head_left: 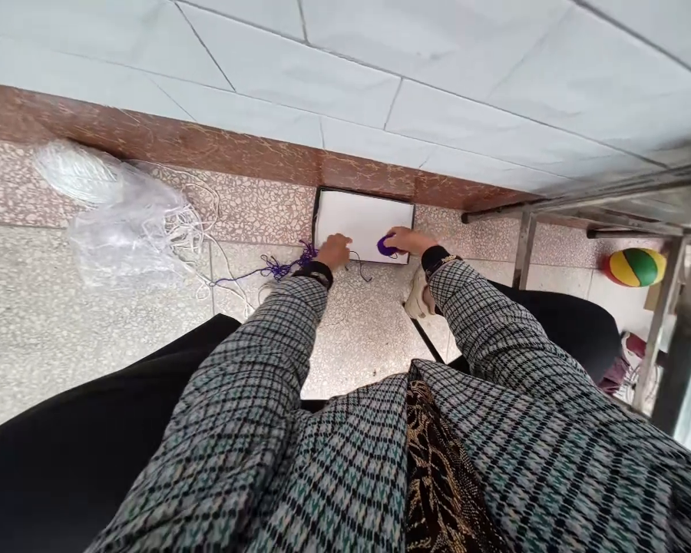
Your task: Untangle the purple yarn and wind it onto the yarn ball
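A shallow white panel with a dark rim, perhaps a box or lid, lies on the floor against the wall. At its right end my right hand is closed round a small wound ball of purple yarn. My left hand, fingers curled, is over the panel's near left corner. Tangled purple yarn runs up to this hand from the left, and a dark loose strand shows just right of it; the grip itself is partly hidden.
On the left floor lies a clear plastic bag with white yarn and loose white strands. A metal frame stands at the right, with a coloured ball beyond it. The tiled wall closes off the far side.
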Demonstrator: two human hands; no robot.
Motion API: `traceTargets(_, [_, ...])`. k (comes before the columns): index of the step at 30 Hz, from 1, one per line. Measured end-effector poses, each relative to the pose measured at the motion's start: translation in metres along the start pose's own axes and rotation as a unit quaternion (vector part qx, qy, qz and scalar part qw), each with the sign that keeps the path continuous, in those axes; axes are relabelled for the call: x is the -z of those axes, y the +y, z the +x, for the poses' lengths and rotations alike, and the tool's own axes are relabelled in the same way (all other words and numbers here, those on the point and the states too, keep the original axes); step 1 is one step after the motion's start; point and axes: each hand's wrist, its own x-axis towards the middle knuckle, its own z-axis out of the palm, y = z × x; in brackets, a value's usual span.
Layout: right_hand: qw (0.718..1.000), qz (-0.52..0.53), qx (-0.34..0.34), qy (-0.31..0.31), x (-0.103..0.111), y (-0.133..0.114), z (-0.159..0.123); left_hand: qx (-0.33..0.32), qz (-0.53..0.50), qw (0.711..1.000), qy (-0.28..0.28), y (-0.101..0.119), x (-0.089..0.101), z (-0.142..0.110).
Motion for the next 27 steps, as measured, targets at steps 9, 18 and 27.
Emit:
traceTargets(9, [0.987, -0.154, -0.001, 0.032, -0.034, 0.030, 0.037, 0.006, 0.104, 0.989, -0.100, 0.001, -0.060, 0.012])
traceTargets(18, [0.996, -0.072, 0.003, 0.049, -0.032, 0.025, 0.043, -0.008, 0.109, 0.989, -0.098, -0.004, -0.037, 0.018])
traceTargets(27, [0.959, 0.212, 0.076, -0.174, -0.020, -0.031, 0.008, -0.050, 0.004, 0.993, -0.105, 0.043, 0.057, 0.013])
